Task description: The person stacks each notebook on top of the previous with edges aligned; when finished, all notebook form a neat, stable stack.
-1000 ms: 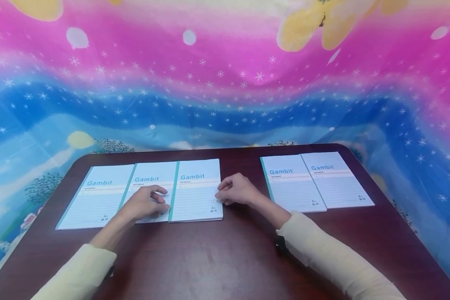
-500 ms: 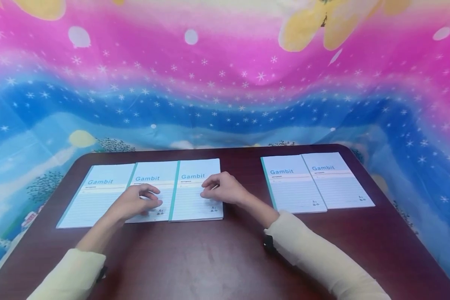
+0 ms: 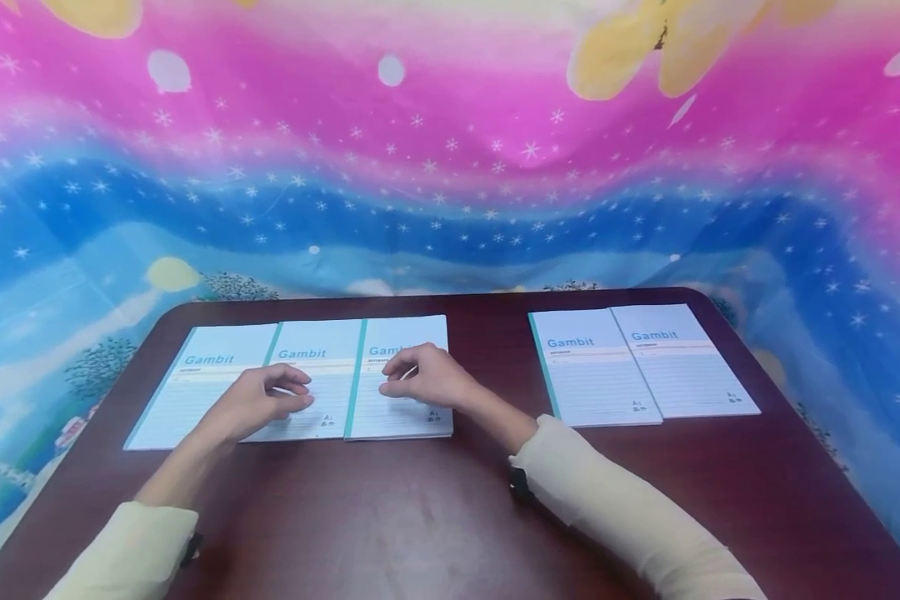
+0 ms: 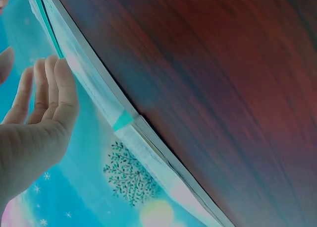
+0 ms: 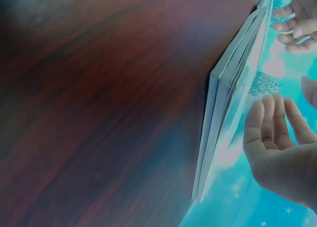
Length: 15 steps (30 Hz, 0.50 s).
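Observation:
Three white notebooks with green spines lie side by side at the left: a left notebook (image 3: 217,342), a middle notebook (image 3: 318,333) and a right notebook (image 3: 405,327). Over the left and middle ones hovers my left hand (image 3: 258,402), fingers loosely bent and holding nothing. Above the right notebook of this row is my right hand (image 3: 431,379), thumb and fingers apart with nothing between them. The right wrist view shows the right hand (image 5: 280,142) raised off the notebook (image 5: 225,103), whose edge looks like more than one layer. In the left wrist view, the left hand (image 4: 47,113) is also clear of the covers.
Two more notebooks, one (image 3: 592,375) beside another (image 3: 682,358), lie together at the right of the dark wooden table (image 3: 390,517). A patterned pink and blue cloth (image 3: 450,192) hangs behind the table and along its sides.
My right hand has moved left from the right notebook's edge to above its cover. My left hand has drawn left, away from that notebook's spine. The notebooks keep their arrangement.

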Each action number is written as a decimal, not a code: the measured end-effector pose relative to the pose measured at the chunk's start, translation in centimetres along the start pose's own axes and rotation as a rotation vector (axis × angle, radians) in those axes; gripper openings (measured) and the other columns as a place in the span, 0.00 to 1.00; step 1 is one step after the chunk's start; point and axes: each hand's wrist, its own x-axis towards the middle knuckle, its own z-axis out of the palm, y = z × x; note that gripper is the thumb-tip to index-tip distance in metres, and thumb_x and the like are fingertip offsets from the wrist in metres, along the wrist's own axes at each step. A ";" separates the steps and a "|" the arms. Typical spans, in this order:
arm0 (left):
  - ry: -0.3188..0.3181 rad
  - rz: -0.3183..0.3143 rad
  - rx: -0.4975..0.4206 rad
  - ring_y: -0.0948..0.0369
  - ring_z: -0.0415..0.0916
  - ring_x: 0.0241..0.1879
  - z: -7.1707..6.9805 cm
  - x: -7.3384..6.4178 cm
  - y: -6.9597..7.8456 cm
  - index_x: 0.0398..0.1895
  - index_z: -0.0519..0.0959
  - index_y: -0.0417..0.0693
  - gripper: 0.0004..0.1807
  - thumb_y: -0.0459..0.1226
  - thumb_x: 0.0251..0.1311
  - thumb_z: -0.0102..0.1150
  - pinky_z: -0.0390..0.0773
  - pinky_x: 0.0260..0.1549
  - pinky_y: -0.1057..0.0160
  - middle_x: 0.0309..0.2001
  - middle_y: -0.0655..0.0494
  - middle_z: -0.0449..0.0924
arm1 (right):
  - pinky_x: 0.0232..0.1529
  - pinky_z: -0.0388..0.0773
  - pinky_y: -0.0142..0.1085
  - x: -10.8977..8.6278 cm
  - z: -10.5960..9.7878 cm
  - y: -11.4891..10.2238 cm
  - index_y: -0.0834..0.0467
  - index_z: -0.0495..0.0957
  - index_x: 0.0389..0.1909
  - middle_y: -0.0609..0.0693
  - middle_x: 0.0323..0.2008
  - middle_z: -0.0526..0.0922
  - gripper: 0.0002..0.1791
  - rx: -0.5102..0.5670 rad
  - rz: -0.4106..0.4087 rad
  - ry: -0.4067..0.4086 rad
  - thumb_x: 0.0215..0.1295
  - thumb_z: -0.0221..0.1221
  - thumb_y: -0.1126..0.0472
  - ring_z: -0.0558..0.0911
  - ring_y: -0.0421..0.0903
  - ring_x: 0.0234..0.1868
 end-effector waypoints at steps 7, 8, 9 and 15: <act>0.023 0.051 0.019 0.44 0.79 0.54 -0.7 -0.1 -0.8 0.56 0.80 0.41 0.22 0.44 0.64 0.68 0.76 0.51 0.43 0.54 0.42 0.81 | 0.42 0.79 0.32 0.7 0.8 -0.5 0.60 0.85 0.51 0.45 0.42 0.86 0.17 -0.073 -0.035 -0.020 0.65 0.68 0.56 0.83 0.42 0.44; 0.022 0.055 0.024 0.43 0.78 0.55 -0.8 -0.1 -0.9 0.56 0.80 0.41 0.22 0.45 0.65 0.68 0.76 0.52 0.42 0.55 0.42 0.80 | 0.43 0.79 0.32 0.7 0.9 -0.6 0.59 0.85 0.51 0.45 0.42 0.86 0.17 -0.088 -0.036 -0.023 0.65 0.68 0.55 0.83 0.41 0.44; 0.019 0.060 0.029 0.43 0.78 0.55 -0.9 -0.1 -1.0 0.56 0.80 0.42 0.22 0.45 0.65 0.68 0.76 0.52 0.41 0.56 0.41 0.80 | 0.44 0.79 0.32 0.8 1.1 -0.7 0.58 0.86 0.51 0.45 0.43 0.87 0.17 -0.103 -0.034 -0.028 0.65 0.68 0.54 0.83 0.40 0.45; 0.015 0.118 0.060 0.43 0.77 0.56 -1.2 -0.1 -1.7 0.57 0.80 0.42 0.23 0.46 0.65 0.67 0.76 0.52 0.40 0.58 0.41 0.79 | 0.54 0.77 0.34 0.9 1.9 -1.0 0.54 0.85 0.54 0.44 0.51 0.86 0.18 -0.201 -0.058 -0.064 0.67 0.67 0.51 0.80 0.41 0.57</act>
